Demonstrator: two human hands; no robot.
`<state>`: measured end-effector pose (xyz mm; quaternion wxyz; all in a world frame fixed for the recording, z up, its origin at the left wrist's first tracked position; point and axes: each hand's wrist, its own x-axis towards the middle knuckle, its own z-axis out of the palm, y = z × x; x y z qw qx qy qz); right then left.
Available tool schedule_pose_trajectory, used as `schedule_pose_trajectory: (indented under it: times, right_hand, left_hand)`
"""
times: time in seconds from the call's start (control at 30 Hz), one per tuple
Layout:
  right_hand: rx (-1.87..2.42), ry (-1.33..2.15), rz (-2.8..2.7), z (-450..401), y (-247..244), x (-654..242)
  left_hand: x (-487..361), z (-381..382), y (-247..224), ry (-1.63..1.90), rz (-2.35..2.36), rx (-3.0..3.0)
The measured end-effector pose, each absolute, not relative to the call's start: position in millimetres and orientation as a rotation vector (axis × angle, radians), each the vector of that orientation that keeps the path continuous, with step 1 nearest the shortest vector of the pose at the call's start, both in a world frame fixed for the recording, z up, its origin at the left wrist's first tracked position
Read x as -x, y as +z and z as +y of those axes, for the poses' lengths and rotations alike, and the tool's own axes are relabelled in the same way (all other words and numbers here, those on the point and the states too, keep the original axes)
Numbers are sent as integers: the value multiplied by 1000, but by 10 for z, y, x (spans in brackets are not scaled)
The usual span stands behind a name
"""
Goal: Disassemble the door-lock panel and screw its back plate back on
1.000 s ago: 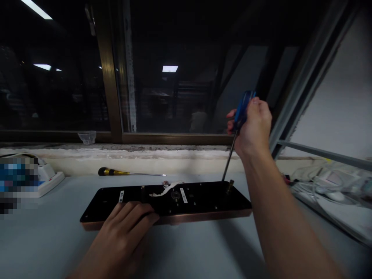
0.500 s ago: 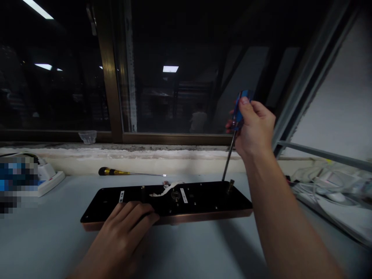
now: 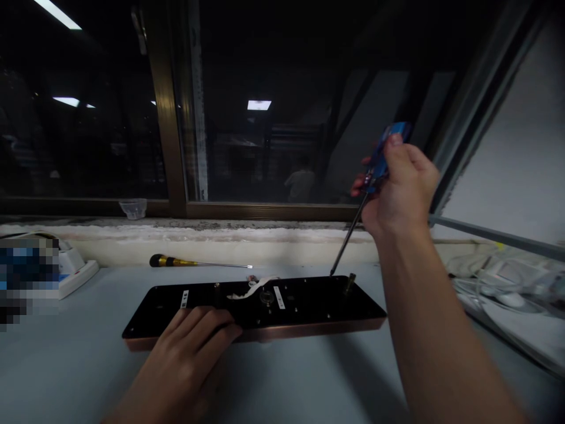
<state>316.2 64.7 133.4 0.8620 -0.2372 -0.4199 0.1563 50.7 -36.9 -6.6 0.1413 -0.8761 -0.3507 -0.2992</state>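
Note:
A long black panel [image 3: 309, 300] with a copper-coloured edge lies on the pale table, with brass posts, small screws, white labels and a white cable on it. Over its front left edge rests my left hand [image 3: 194, 341], fingers bent together on the panel. My right hand [image 3: 401, 182] is raised above the right part, wrapped round the blue handle of a screwdriver [image 3: 348, 235]. The screwdriver slants down to the left, its tip at the panel's back edge, left of the right brass post [image 3: 350, 282]. Whether the tip touches is unclear.
A yellow and black screwdriver [image 3: 176, 261] lies behind the panel. On the sill stands a clear plastic cup [image 3: 133, 208]. A white power strip [image 3: 79, 280] is at the left, bagged cables [image 3: 507, 288] at the right. A dark window rises behind.
My right hand has moved right and slightly up, tilting the blue screwdriver further; its tip has shifted a little left. My left hand has not visibly moved.

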Motion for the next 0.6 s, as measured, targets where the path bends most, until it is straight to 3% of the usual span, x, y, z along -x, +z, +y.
schedule_pose_trajectory:
  times: [0.27, 0.6]
  right_hand:
    - [409, 498, -785, 415, 1514, -2953]
    - [339, 837, -877, 208, 1421, -2229]
  left_hand:
    - [-517, -396, -70, -876, -1005, 2477]
    - [-552, -482, -31, -1157, -1163, 2345]
